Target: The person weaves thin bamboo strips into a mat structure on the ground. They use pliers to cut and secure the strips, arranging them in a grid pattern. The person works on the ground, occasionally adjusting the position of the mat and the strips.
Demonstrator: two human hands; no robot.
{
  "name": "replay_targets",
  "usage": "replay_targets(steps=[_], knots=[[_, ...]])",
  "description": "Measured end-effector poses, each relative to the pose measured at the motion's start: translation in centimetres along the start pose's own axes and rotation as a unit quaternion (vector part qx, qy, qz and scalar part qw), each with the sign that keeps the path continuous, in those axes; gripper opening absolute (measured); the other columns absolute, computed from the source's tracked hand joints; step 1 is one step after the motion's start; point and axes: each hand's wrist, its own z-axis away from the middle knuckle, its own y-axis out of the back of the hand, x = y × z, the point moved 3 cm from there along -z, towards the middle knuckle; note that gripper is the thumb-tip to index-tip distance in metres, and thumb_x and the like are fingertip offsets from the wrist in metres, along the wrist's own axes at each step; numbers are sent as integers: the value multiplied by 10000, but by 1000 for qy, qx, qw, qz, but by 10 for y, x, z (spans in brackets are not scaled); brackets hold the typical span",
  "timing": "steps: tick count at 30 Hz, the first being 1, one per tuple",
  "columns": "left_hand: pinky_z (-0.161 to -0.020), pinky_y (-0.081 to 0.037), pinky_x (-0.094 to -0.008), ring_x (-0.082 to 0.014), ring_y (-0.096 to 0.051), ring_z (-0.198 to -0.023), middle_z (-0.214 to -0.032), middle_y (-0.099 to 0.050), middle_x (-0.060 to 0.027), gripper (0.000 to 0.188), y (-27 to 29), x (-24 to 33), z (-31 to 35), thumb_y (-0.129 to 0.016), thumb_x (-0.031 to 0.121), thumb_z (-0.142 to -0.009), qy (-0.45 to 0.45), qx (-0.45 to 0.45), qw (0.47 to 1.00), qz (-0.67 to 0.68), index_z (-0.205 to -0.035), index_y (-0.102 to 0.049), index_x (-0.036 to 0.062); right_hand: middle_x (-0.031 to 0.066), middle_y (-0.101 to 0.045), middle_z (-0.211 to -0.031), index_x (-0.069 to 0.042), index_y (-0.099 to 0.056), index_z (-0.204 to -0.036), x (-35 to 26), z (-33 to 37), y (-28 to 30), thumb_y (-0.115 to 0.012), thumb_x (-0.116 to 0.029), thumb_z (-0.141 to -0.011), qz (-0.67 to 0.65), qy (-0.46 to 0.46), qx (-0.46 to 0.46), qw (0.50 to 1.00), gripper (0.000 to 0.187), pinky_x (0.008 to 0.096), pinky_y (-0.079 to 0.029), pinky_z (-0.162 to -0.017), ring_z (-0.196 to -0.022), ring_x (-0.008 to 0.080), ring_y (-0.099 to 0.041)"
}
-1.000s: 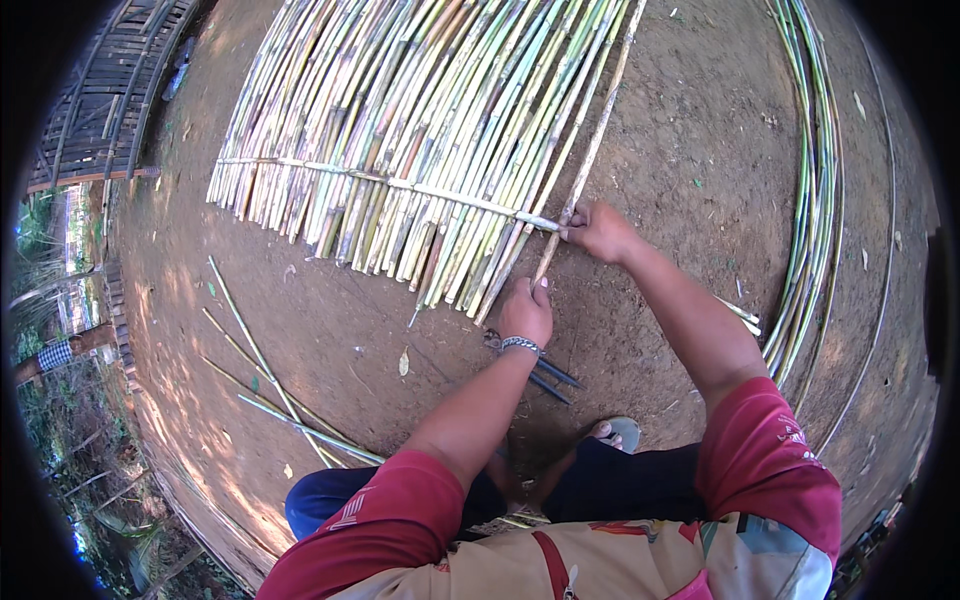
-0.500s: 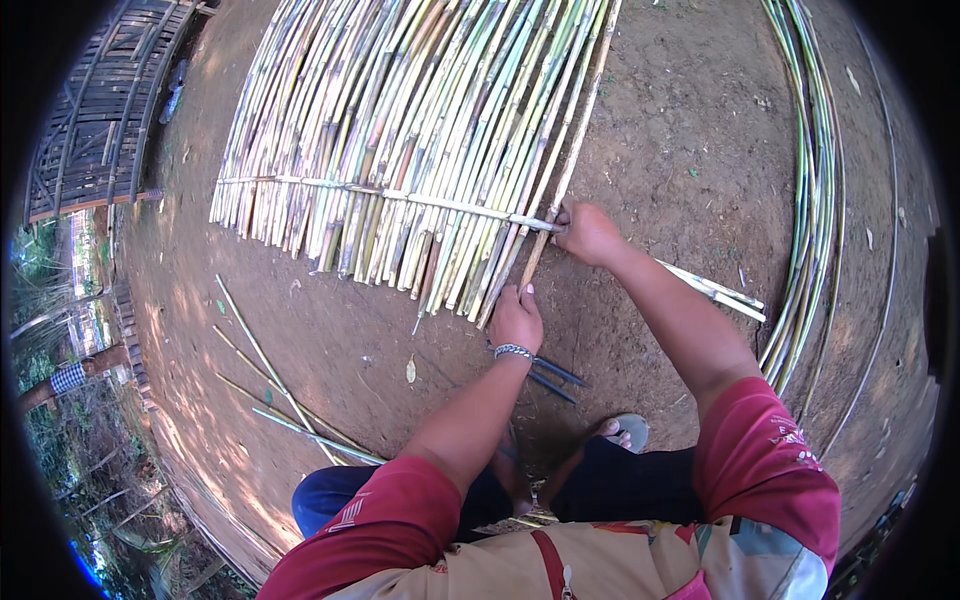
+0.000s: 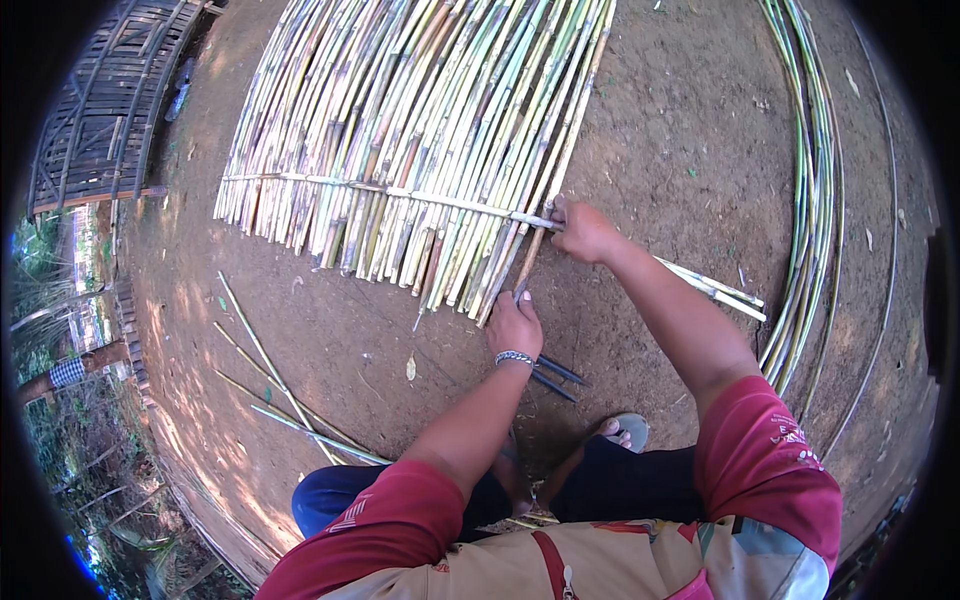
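A broad row of long yellow-green canes (image 3: pixel 400 130) lies side by side on the dirt, joined near the lower ends by a pale crosswise strip (image 3: pixel 440 201). My right hand (image 3: pixel 586 232) is closed in a pinch on the strip's right end, where it meets the outermost cane (image 3: pixel 560 170). Just below, my left hand (image 3: pixel 516 326) has its fingers closed around the lower end of that same cane; its fingertips are partly hidden. Beside my left wrist, a dark two-pronged tool (image 3: pixel 556 376) lies on the ground, partly covered by my arm.
Several loose canes (image 3: pixel 262 354) lie at the lower left. Short pale pieces (image 3: pixel 712 287) sit under my right forearm. A bundle of long green canes (image 3: pixel 815 200) curves along the right side. A slatted bamboo structure (image 3: pixel 105 100) stands at the far left.
The outermost cane has swung left, closing the gap to its neighbours. My right hand has shifted slightly at the strip's end, and my left hand has lowered a little.
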Motion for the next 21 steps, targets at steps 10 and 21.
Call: replay_targets(steps=[10,21], knots=[[-838,-497,-540,-475,-657,-885,-903,-679,-282,460,9,-3,-17,-438,395,-1045,16,-80,994,78,-1074,-631,-21,260,-691,-1155,90,-573,-1281,15,-11,-7,-650,-67,-809,-181,43,-5,982,504,385,-517,-953,-1100,358,-672],[-854,-488,-548,-472,-635,-952,-1005,-666,-295,354,18,-10,-18,-543,328,-993,46,-207,976,56,-1160,-588,20,224,-703,-1147,67,-589,-1225,39,-26,-21,-647,-39,-811,-171,42,11,984,431,397,-519,-956,-1098,347,-674]])
